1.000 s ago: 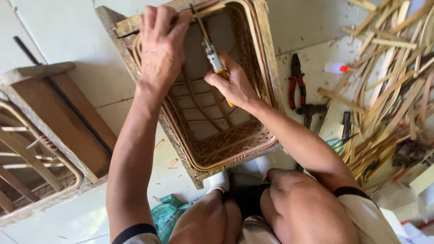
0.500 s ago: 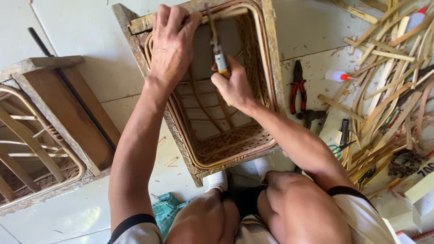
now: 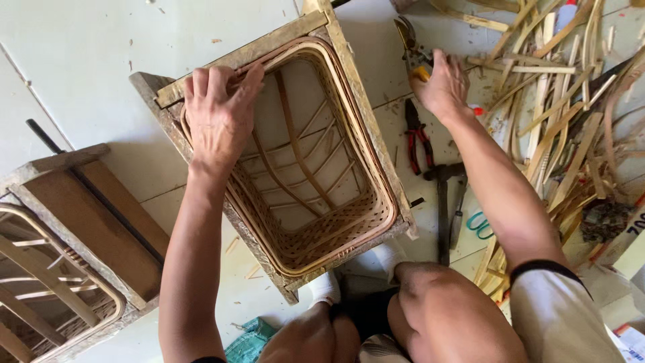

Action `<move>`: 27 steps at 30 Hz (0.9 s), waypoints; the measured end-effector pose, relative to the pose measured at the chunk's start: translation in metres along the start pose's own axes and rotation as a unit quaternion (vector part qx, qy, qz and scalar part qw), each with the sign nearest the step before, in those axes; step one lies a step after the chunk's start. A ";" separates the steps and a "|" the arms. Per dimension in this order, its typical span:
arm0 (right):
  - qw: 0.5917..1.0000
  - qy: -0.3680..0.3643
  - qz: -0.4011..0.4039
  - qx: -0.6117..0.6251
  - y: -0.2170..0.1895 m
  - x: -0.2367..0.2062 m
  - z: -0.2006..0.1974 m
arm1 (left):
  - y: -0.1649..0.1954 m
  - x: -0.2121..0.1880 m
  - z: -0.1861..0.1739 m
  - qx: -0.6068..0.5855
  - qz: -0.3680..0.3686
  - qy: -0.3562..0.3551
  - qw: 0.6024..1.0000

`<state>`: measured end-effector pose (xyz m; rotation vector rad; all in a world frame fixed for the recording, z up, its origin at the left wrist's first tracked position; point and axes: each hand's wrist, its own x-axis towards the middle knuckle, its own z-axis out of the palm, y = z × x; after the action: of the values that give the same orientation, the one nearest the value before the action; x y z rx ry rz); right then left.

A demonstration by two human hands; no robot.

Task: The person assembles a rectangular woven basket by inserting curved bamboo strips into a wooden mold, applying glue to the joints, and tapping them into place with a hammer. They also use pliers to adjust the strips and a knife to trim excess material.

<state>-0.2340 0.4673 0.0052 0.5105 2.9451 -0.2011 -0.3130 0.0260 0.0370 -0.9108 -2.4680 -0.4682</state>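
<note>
A half-woven rattan basket point(image 3: 316, 222) sits inside a rectangular wooden frame point(image 3: 235, 57) on the pale floor. My left hand point(image 3: 218, 117) lies flat on the frame's far left corner, fingers curled over the cane rim. My right hand point(image 3: 440, 84) is off to the right of the frame, low over the floor, with its fingers closed around a yellow-handled metal tool point(image 3: 411, 50). The tool's metal tip points away from me. Nothing is inside the basket.
Red-handled pliers point(image 3: 416, 138), a hammer point(image 3: 441, 202) and green-handled scissors point(image 3: 478, 225) lie right of the frame. A heap of cane strips point(image 3: 571, 101) fills the right side. A second wooden frame with a basket point(image 3: 60, 255) stands at left. My knees point(image 3: 430, 316) are below.
My right hand has left the inside of the basket and swung right, out over the floor, with the yellow-handled tool. The left hand stays on the frame's corner.
</note>
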 end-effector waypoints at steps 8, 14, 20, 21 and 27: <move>0.968 0.137 -0.163 0.136 -0.058 -0.002 -0.025 | 0.010 -0.008 0.012 -0.104 -0.058 0.000 0.993; 0.726 -0.222 -0.056 0.649 -0.219 -0.047 -0.019 | 0.015 -0.002 0.003 -0.120 -0.073 -0.017 0.990; 0.630 -0.185 0.044 0.753 -0.277 -0.040 0.028 | 0.019 -0.001 -0.007 -0.104 -0.072 -0.036 0.991; 0.628 -0.167 0.046 0.759 -0.275 -0.042 0.032 | 0.019 -0.001 -0.009 -0.103 -0.066 -0.038 0.992; 0.604 -0.184 0.032 0.775 -0.256 -0.045 0.035 | 0.022 -0.002 -0.020 -0.098 -0.054 -0.041 0.993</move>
<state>-0.2757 0.2081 0.0052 0.5293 1.5453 -2.4571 -0.2903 0.0318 0.0556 -0.8921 -2.5897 -0.7359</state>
